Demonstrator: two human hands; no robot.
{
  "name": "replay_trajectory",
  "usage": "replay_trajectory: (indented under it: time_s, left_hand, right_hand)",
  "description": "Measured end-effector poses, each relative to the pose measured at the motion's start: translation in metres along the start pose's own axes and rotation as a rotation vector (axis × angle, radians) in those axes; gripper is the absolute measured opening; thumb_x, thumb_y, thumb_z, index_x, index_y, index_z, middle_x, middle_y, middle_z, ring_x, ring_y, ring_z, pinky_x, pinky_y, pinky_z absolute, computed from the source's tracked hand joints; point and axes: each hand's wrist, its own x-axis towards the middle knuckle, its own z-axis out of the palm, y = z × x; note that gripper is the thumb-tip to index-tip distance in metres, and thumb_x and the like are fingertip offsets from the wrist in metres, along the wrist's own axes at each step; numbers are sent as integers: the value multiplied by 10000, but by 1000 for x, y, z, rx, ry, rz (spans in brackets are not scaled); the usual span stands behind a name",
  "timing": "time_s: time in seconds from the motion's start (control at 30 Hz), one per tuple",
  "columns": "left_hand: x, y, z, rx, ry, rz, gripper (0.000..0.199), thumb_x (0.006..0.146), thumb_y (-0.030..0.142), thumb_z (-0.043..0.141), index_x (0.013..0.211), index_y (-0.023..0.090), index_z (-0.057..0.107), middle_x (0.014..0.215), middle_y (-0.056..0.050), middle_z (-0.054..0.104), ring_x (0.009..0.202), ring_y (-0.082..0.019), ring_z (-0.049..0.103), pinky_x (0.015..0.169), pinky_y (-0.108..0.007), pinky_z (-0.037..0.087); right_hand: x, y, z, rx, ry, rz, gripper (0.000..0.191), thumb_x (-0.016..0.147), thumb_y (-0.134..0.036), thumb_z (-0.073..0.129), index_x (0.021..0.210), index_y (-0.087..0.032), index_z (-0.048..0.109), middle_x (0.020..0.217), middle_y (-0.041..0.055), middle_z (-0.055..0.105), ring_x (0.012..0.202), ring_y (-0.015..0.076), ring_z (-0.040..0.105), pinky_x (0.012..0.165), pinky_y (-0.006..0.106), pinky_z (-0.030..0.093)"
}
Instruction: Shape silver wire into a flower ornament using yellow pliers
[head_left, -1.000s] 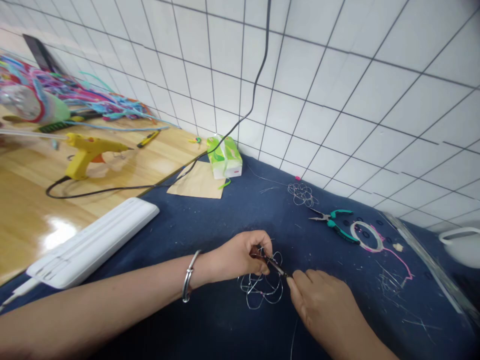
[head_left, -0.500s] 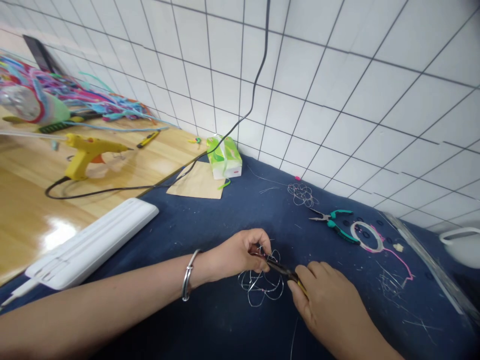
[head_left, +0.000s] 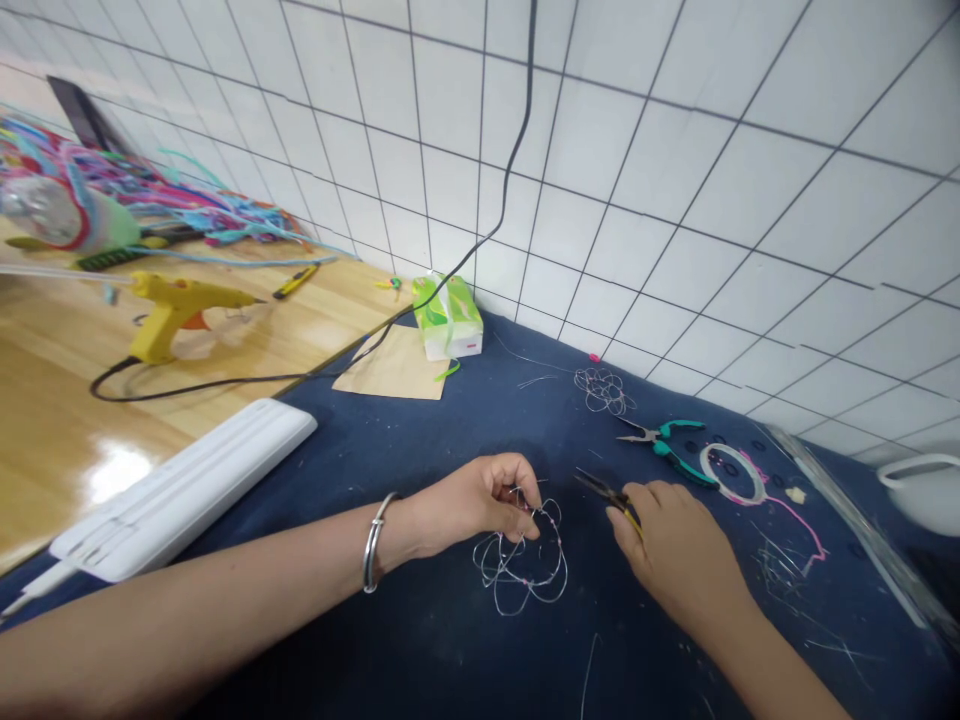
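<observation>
My left hand (head_left: 491, 500) pinches the upper edge of a looped wire ring (head_left: 531, 600) between thumb and fingers. The ring has petal-like loops of silver wire with small pink dots along it, and it hangs just over the dark blue cloth. My right hand (head_left: 671, 545) is wrapped round dark-jawed pliers (head_left: 598, 487) with yellow on the handle. Their jaws are slightly apart, empty, and point at the ring without touching it. A similar looped wire piece (head_left: 602, 390) lies farther back near the wall.
Teal-handled pliers (head_left: 666, 442), a white ring with pink cord (head_left: 731, 472) and wire scraps (head_left: 784, 570) lie at right. At left are a white power strip (head_left: 191, 490) and a yellow glue gun (head_left: 176, 310). A tissue pack (head_left: 450, 320) stands at the back.
My right hand has drawn the pliers away from the wire ring, up and to the right, and their jaws have parted. My left hand stays on the ring, almost unmoved.
</observation>
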Motion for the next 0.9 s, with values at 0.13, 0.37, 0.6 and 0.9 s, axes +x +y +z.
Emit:
replay_trajectory:
  time_s: [0.13,0.37,0.6,0.9]
  left_hand:
    - [-1,1,1,-18,-4,7,219,689,132,664,865,157,535,745,-33,631,696,-145,608,641,-298,467]
    - [0,2,2,-55,4,21,197,693,127,666,841,150,539,744,-31,623,751,-168,629,640,-290,470]
    - [0,2,3,-71,28,28,202,691,163,685,828,145,538,728,-34,635,728,-152,628,639,-277,470]
    - [-2,-3,13,-135,111,43,182,696,104,654,814,149,522,766,-32,629,763,-174,638,657,-284,465]
  right_hand:
    - [6,1,18,-40,3,17,264,856,-398,397,859,-187,556,785,87,542,794,246,500,684,363,369]
    - [3,-1,20,-17,26,-1,380,782,-479,490,964,-155,568,927,140,559,879,293,499,701,403,389]
    - [-3,-14,3,39,178,-98,438,757,-412,563,1062,-97,560,1037,180,552,973,324,478,797,471,376]
    - [-27,-72,-21,203,472,-680,324,788,-113,500,1100,-44,551,721,100,598,677,212,524,605,379,400]
